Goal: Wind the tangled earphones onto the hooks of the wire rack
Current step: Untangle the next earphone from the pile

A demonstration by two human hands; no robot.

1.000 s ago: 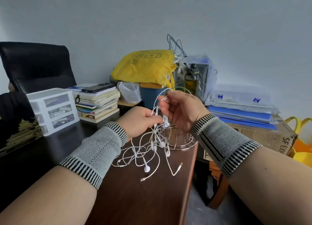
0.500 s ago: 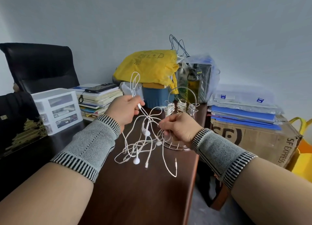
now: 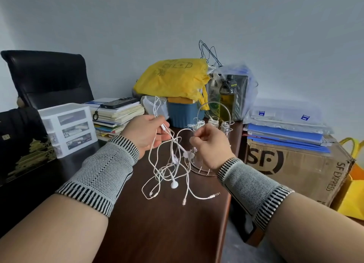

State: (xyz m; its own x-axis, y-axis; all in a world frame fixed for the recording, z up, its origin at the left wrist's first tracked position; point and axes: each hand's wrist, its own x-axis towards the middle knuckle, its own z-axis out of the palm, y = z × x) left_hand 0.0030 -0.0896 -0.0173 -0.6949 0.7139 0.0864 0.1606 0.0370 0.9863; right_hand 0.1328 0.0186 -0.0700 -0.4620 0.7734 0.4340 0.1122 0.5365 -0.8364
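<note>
The tangled white earphones (image 3: pixel 171 165) are being held above the brown desk (image 3: pixel 165 227), pinched by the left hand (image 3: pixel 146 133) at ten o'clock and the right hand (image 3: pixel 211 144) at two o'clock, fingers curled round the cords; the wire rack (image 3: pixel 213 124) is standing just behind, at one o'clock.

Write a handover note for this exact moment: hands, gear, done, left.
Left hand grips a bunch of cords from the tangled earphones, held above the desk.
Right hand pinches one cord near the wire rack.
Done: several hooks on the rack already carry wound cords.
Left: free one earphone from the hanging tangle, wind it on a hook, repeat. How many remain is unclear.
</note>
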